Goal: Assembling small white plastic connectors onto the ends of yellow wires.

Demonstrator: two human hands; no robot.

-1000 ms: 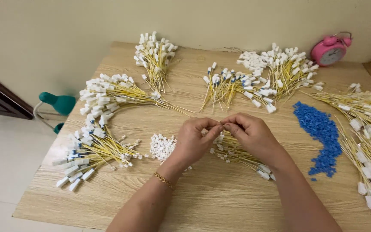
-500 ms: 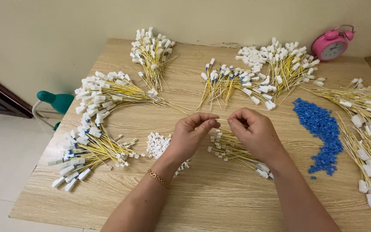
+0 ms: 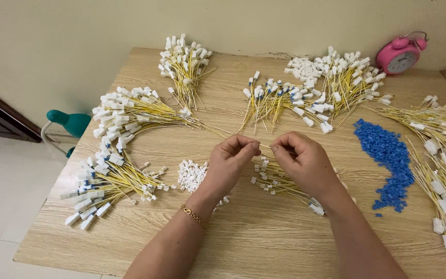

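Pinched between both hands, left hand (image 3: 229, 161) and right hand (image 3: 301, 161), 1 thin yellow wire (image 3: 264, 146) sits above the wooden table (image 3: 264, 243). Below: loose wire bundle (image 3: 280, 182), blue pellet pile (image 3: 388, 157), small white connector heap (image 3: 191, 174).

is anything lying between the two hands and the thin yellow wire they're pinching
Nothing visible does. The left hand and right hand already pinch the yellow wire between their fingertips above the wooden table. The small wire bundle lies underneath the hands, not between them and the wire.
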